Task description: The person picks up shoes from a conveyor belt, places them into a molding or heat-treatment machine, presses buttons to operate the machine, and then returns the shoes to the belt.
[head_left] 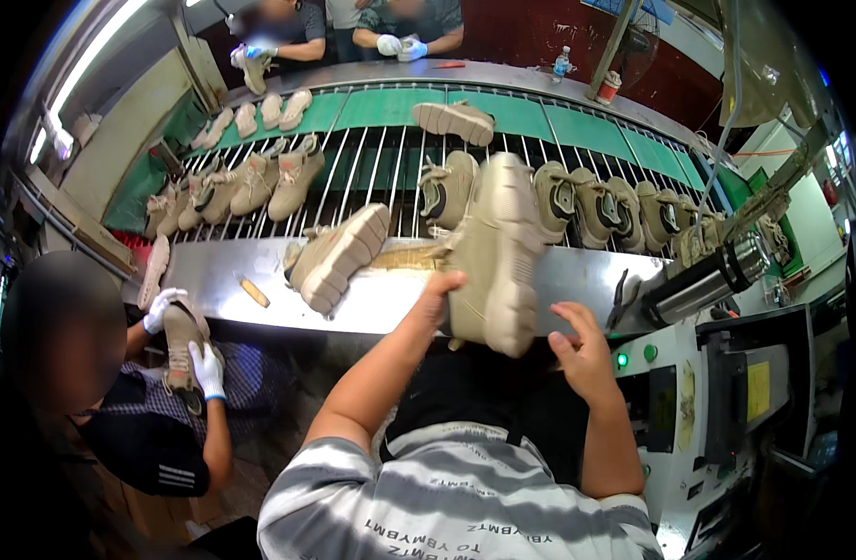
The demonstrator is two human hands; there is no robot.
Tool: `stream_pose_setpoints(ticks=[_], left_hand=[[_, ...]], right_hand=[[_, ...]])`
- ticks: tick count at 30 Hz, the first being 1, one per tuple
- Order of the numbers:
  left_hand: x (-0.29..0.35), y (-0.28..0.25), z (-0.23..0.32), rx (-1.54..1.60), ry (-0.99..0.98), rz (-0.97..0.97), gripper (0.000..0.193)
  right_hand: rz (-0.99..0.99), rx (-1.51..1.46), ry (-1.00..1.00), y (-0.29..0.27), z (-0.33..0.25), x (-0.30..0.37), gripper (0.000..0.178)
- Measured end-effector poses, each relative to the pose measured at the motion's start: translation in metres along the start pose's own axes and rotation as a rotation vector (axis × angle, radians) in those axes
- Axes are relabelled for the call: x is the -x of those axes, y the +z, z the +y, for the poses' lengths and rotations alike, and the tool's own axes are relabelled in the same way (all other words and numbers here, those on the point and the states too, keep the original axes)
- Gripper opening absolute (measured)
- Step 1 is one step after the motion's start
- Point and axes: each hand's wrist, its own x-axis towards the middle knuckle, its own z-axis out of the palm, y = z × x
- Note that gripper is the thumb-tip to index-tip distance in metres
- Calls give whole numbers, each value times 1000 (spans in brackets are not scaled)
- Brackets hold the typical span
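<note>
A beige shoe point(491, 257) with a thick cream sole is held up before me, its sole turned to the right. My left hand point(439, 297) grips it on its left side; most of the fingers are hidden behind the shoe. Just right of the sole, my right hand point(582, 347) is apart from it, thumb and fingers spread with nothing in them. To the left, another beige shoe point(339, 257) lies tipped on the metal ledge point(213, 271), its sole facing right. Behind the held shoe, a laced beige shoe point(449, 191) stands on the rack.
A rod conveyor rack point(353, 177) carries rows of shoes, with a green belt point(381, 109) beyond. A steel flask point(708, 278) lies at right above a control box point(666, 411). A wooden-handled tool point(254, 292) rests on the ledge. At left a gloved co-worker point(167, 411) holds a shoe.
</note>
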Motion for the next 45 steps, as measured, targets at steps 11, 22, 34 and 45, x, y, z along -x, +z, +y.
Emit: stream_pose_setpoints(ticks=[11,22,34,45], left_hand=[[-232,-189,210,-1456,-7,789,51],[-248,-184,130,-1949,-419,685,65],[-120,-172,144,-2386,-715,279,59],[15,30,103,-1807,372,330,71]], right_hand=[[252,373,427,17,196,103,12],[389,532,319,36,210,88,4],[403,453,335,34,202,105,5],[295,91,54,97,98,88,85]])
